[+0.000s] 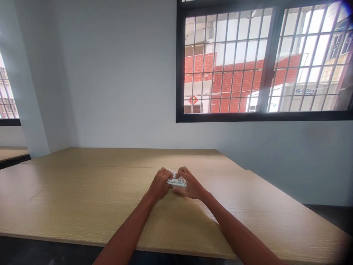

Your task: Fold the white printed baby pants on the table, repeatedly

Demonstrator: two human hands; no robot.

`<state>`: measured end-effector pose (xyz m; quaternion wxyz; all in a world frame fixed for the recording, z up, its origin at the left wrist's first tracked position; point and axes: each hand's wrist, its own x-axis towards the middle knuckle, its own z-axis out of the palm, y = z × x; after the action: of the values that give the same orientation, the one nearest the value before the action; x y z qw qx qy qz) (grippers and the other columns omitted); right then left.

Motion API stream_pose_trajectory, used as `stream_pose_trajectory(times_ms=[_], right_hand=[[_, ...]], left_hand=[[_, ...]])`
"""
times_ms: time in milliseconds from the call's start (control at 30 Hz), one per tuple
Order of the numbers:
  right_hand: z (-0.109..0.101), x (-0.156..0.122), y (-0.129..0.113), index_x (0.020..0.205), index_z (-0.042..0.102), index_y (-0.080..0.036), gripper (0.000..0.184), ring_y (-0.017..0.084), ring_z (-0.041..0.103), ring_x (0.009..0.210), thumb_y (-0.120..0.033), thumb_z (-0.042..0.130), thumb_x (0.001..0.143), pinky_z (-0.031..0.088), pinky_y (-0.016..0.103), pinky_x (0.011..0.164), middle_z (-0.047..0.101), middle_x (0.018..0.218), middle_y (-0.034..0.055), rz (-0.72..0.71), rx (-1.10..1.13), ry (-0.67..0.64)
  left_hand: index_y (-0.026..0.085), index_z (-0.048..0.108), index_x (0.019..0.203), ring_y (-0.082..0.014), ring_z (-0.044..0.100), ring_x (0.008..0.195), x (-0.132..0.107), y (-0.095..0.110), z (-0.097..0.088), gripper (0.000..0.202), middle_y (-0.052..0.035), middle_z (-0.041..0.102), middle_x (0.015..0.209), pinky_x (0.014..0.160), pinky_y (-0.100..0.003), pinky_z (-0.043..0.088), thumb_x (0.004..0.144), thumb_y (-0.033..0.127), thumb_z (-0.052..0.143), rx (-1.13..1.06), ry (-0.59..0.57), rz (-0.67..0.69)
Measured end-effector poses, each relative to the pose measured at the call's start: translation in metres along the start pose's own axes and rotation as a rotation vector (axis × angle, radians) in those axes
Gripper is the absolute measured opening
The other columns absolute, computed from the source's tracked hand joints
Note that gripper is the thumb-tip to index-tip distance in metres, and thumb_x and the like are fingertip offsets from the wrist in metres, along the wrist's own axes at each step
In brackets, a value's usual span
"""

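Between my hands is a small white bundle of cable [176, 181], its strands lying side by side in tight loops. It is just above or on the wooden tabletop; which of the two I cannot tell. My left hand [160, 183] grips the left end of the bundle, with thumb and fingers closed on it. On the right end, my right hand [191, 184] has its fingers curled over the top and its thumb below. The fingers hide both ends of the bundle.
A light wooden table [82, 198] spreads out under my arms, with a seam across it and its front edge close to me. Behind it stands a pale wall [124, 73] with a barred, dark-framed window [234, 117]. Another tabletop [12, 151] shows at far left.
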<state>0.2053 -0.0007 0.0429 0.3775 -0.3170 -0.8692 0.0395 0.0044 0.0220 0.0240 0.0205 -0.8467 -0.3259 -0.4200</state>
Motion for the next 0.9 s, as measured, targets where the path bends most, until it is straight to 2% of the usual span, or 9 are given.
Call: stream_pose_trajectory(times_ms=[100, 333, 467, 700, 900], right_hand=[[0.0, 0.001, 0.001, 0.103, 0.053, -0.025, 0.026, 0.02, 0.053, 0.087, -0.029, 0.067, 0.083, 0.046, 0.031, 0.072, 0.054, 0.102, 0.0041, 0.006, 0.05, 0.017], [0.0, 0.0, 0.003, 0.09, 0.054, -0.024, 0.009, 0.015, 0.049, 0.069, -0.028, 0.062, 0.087, 0.043, 0.029, 0.063, 0.054, 0.09, 0.0016, 0.046, -0.018, 0.009], [0.0, 0.001, 0.001, 0.093, 0.056, -0.024, 0.011, 0.016, 0.05, 0.071, -0.029, 0.063, 0.085, 0.043, 0.029, 0.063, 0.056, 0.088, 0.0013, 0.056, -0.025, -0.005], [-0.006, 0.004, -0.004, 0.108, 0.062, -0.026, 0.024, 0.017, 0.053, 0.07, -0.036, 0.062, 0.087, 0.042, 0.028, 0.065, 0.064, 0.086, 0.0012, 0.123, -0.012, -0.115], [-0.008, 0.003, -0.009, 0.104, 0.065, -0.026, 0.022, 0.019, 0.057, 0.072, -0.039, 0.06, 0.086, 0.042, 0.029, 0.066, 0.068, 0.087, 0.0009, 0.188, -0.001, -0.158]], left_hand=[[0.02, 0.051, 0.08, -0.0224, 0.05, 0.089, 0.0, 0.003, 0.0, 0.024, -0.0037, 0.059, 0.087, 0.073, -0.031, 0.042, 0.07, -0.001, 0.051, 0.001, 0.003, 0.033], [0.021, 0.05, 0.082, -0.0205, 0.053, 0.085, -0.001, 0.007, 0.001, 0.023, -0.0032, 0.059, 0.09, 0.071, -0.029, 0.042, 0.072, 0.001, 0.051, -0.059, -0.042, -0.004], [0.021, 0.05, 0.085, -0.0198, 0.054, 0.084, -0.003, 0.006, 0.001, 0.026, -0.0027, 0.06, 0.092, 0.073, -0.029, 0.043, 0.071, 0.0, 0.048, -0.072, -0.08, -0.042], [0.021, 0.052, 0.085, -0.02, 0.055, 0.085, -0.003, 0.009, 0.004, 0.024, -0.0037, 0.06, 0.091, 0.074, -0.029, 0.044, 0.074, 0.0, 0.046, -0.064, -0.103, 0.007], [0.022, 0.06, 0.096, -0.02, 0.057, 0.091, -0.005, 0.014, 0.006, 0.033, -0.0039, 0.064, 0.097, 0.079, -0.029, 0.046, 0.075, -0.001, 0.047, -0.104, -0.122, 0.009]])
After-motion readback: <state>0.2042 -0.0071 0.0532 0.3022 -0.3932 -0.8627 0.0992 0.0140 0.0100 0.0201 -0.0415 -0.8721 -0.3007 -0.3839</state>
